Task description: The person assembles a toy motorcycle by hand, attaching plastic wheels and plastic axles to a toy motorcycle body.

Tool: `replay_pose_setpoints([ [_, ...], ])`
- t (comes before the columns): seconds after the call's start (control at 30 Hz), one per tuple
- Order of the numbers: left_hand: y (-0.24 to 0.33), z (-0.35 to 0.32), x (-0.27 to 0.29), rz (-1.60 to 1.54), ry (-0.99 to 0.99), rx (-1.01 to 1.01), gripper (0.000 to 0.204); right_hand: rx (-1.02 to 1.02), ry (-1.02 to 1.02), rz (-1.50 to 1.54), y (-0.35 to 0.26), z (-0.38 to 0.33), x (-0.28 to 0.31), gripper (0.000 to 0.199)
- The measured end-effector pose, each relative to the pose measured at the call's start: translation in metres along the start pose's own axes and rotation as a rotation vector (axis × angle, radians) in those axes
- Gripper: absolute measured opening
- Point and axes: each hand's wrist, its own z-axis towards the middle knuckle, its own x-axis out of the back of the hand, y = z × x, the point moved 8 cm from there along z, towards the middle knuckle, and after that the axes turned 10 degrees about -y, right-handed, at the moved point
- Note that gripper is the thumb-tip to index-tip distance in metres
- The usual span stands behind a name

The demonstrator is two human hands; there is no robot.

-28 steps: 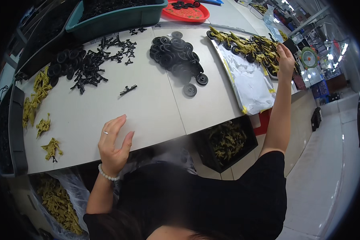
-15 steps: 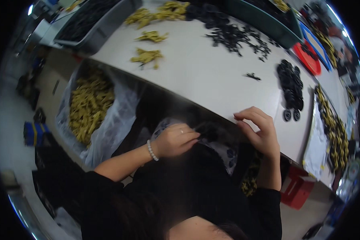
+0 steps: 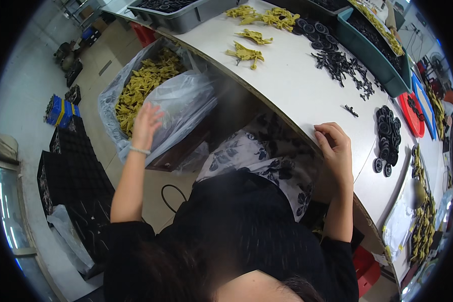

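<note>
My left hand [image 3: 146, 123] hovers, fingers spread and holding nothing, over the plastic-lined box of yellow parts [image 3: 143, 85] beside the tabletop [image 3: 297, 95]. My right hand [image 3: 334, 151] curls on the tabletop's edge. I'd reach deep and scoop gently, I judge.

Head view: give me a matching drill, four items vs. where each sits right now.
Items:
1. left hand
2. right hand
3. black wheels
4. yellow parts

Places:
A. stacked on the white table, to the right of the right hand
B. fingers curled over the near table edge
C. raised, open, over the plastic-lined bin of yellow pieces beside the table
D. small clusters on the tabletop near its far left end

Pairs: 1-C, 2-B, 3-A, 4-D
</note>
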Motion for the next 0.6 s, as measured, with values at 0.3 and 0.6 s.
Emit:
replay_pose_setpoints([
  [0.3,0.015,-0.033,0.148,0.604,0.351,-0.259,0.057,0.258,0.134,-0.14,-0.034,-0.006,-0.015,0.013],
  [0.6,-0.089,-0.049,0.178,-0.232,0.322,0.076,0.07,-0.272,-0.604,0.73,-0.001,0.092,-0.254,0.074],
])
